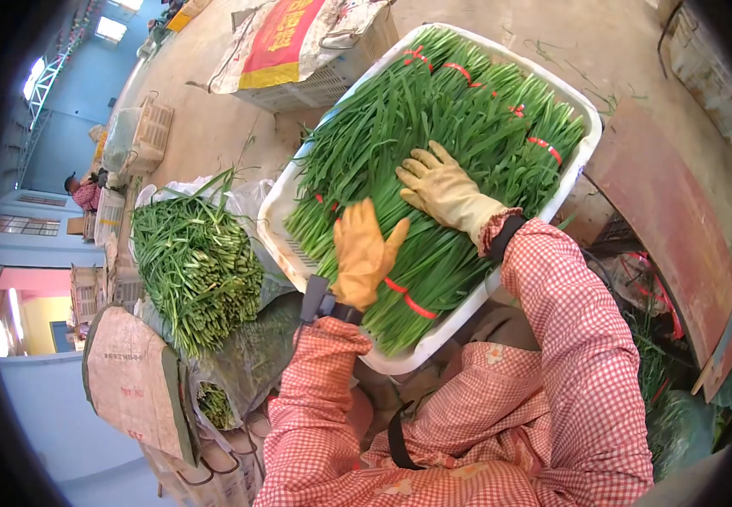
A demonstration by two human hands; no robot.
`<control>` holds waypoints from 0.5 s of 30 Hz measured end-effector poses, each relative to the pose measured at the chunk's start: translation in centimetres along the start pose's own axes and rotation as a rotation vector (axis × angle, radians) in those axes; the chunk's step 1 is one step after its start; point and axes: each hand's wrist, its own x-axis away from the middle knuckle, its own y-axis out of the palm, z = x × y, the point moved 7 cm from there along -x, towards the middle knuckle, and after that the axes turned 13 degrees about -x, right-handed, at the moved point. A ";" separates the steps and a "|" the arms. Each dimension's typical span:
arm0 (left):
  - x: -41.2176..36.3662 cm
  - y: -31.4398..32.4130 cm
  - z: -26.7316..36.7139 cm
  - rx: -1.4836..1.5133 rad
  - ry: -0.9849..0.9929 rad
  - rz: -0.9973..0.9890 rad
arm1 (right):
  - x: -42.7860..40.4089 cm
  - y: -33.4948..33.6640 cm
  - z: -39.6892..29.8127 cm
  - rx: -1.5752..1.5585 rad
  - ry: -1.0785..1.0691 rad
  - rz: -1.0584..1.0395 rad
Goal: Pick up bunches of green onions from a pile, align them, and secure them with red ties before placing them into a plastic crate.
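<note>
Before me a white plastic basket (588, 136) holds several bundles of green garlic chives (366, 139), tied with red bands (411, 298). My left hand (364, 253), in an orange-tan rubber glove, rests over the chives near the basket's left side, thumb spread from the fingers. Higher up and to the right, my right hand (445, 187) in a pale yellow glove lies flat on the leaves, its fingers spread. Neither hand is closed around a bundle. Both palms face down, so their undersides are hidden.
Loose chives (207, 272) are heaped on plastic at the left. A sack-covered crate (302, 51) stands beyond the basket. At right is a rusty curved metal sheet (670, 215). Another sack (138, 380) covers a crate at lower left. A person (87, 193) is far off.
</note>
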 end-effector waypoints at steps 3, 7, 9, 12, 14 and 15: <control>-2.1 0.5 3.8 -0.008 -0.064 0.106 | -0.1 -1.3 0.5 -0.061 -0.056 0.055; -2.5 2.2 5.6 -0.091 -0.208 0.085 | 0.4 -2.5 2.9 0.037 -0.107 0.181; -2.6 2.6 6.0 -0.070 -0.201 0.109 | 0.3 -2.3 5.8 0.073 0.144 0.237; -2.5 2.6 6.3 -0.190 -0.185 0.132 | -0.7 -1.0 7.3 0.105 0.219 0.090; -2.7 2.3 6.2 -0.201 -0.220 0.157 | -0.8 -1.8 7.2 0.070 0.248 0.001; -2.6 2.3 6.3 -0.191 -0.225 0.140 | -0.8 -3.5 6.6 -0.003 0.171 0.057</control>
